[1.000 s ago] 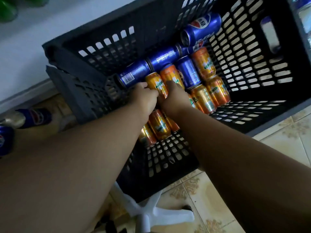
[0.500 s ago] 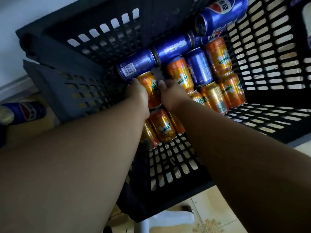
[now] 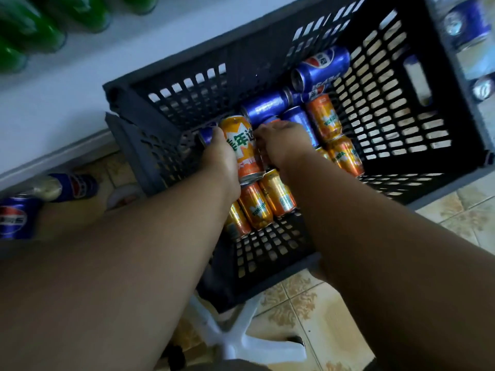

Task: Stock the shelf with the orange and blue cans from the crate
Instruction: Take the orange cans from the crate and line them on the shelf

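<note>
Hands are working inside a black slatted crate (image 3: 396,108) that is sitting on a patterned tile floor (image 3: 308,303), seen from the single head view looking down. The left hand (image 3: 221,159) is gripping an orange can (image 3: 241,148) by its side and is tipping it up; half a second ago this can was lying flat among the others, so it is now coming free of the pile. The right hand (image 3: 281,140) is curling over a second can beside it, but what its fingers are closing on is hidden, so the grasp cannot be told. More orange cans (image 3: 267,202) are lying below the wrists and others (image 3: 342,153) to the right. Blue cans (image 3: 318,68) are lying toward the crate's far wall. A white shelf (image 3: 80,84) is running along the upper left, carrying green bottles (image 3: 32,28). Two blue cans (image 3: 16,218) are lying at the left edge, below that shelf. Judging by this, one can is lifting out for stocking, and most of the crate's load is waiting.
</note>
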A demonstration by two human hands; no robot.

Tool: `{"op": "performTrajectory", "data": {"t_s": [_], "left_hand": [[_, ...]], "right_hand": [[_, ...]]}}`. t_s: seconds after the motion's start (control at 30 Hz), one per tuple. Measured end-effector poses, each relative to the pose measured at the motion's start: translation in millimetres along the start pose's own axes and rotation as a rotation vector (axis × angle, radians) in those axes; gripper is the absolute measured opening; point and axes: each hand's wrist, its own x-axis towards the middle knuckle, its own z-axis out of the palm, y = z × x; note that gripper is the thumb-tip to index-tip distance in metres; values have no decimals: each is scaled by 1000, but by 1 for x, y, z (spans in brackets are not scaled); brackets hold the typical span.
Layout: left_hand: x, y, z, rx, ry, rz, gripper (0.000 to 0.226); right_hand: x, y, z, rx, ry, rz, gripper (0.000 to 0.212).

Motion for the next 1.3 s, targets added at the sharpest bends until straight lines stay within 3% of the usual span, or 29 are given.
{"op": "performTrajectory", "data": {"t_s": [0.27,0.37,0.57,0.7,1.13,1.3], "left_hand": [[-87,7,-9,26,-162,187,62],[-123,9,-18,24,-207,256,63],[-185,31,-44,75,-171,566,54],[-225,47,-68,106,-120,794,74],[-330,144,-178,-90,137,1224,59],[-354,185,-213,-197,184,1331,66]], "right_hand": [[-97,-19,-16,83,86,-137,43],[-134,-32,-16,86,101,-243,45],[-204,-71,-11,230,112,-401,54],[-241,-94,0,242,146,-558,54],[-342,-215,84,123,150,-1127,52],[-368,-260,117,132,143,-1340,57]]}}
